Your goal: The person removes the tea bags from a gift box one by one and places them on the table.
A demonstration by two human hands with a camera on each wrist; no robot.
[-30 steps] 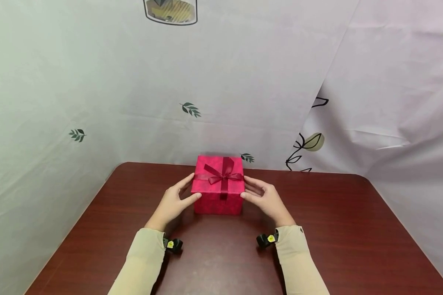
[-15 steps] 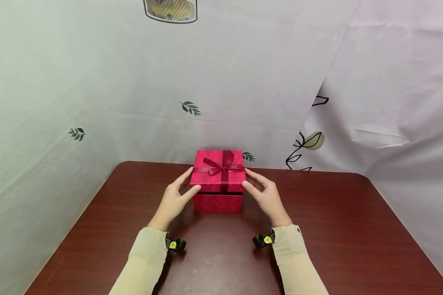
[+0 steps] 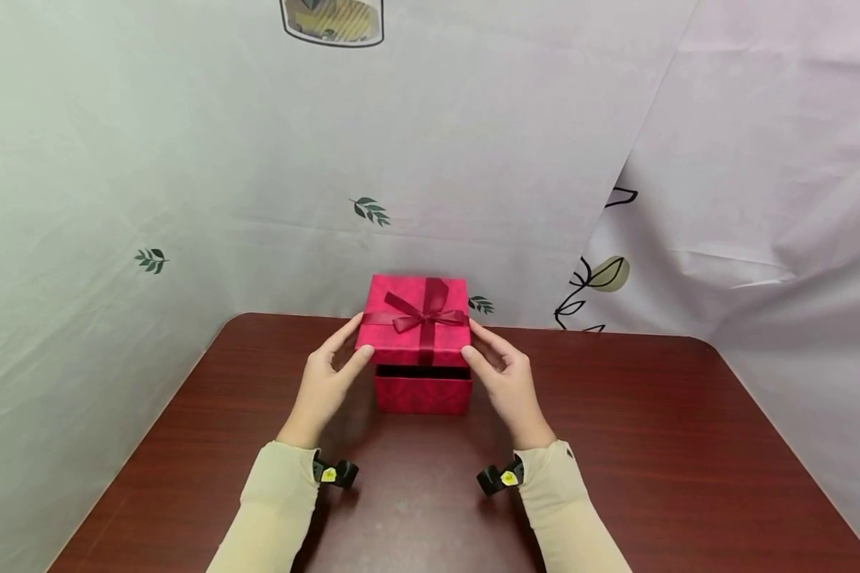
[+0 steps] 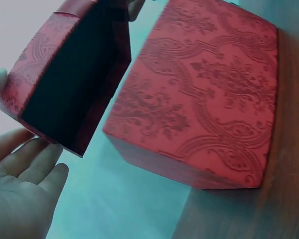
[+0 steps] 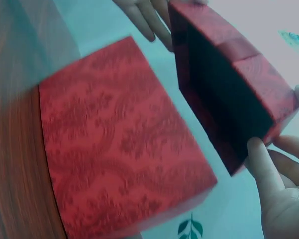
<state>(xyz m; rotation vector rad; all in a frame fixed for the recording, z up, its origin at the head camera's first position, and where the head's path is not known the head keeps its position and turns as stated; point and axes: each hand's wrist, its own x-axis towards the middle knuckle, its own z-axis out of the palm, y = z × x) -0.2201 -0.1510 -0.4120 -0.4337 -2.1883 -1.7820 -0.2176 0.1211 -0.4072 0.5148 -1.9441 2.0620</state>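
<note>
A red gift box base (image 3: 424, 393) with an embossed pattern stands near the back of the table. Its lid (image 3: 387, 336), tied with a dark red ribbon bow (image 3: 428, 317), hangs raised over it, with a dark gap between the two. My left hand (image 3: 322, 382) grips the lid's left side, thumb at the front corner. On the opposite side my right hand (image 3: 509, 382) holds the lid the same way. Both wrist views show the lid's dark hollow underside (image 4: 74, 79) well apart from the base (image 5: 119, 144). The inside of the base is hidden.
The brown wooden table (image 3: 638, 446) has rounded far corners. A pale curtain (image 3: 258, 143) printed with leaves hangs close behind it and along its sides. Each wrist carries a small black camera (image 3: 337, 474).
Both hands have lifted the lid up off the base, which was covered a second ago. The lid has since shifted slightly left, while the base has stayed in place.
</note>
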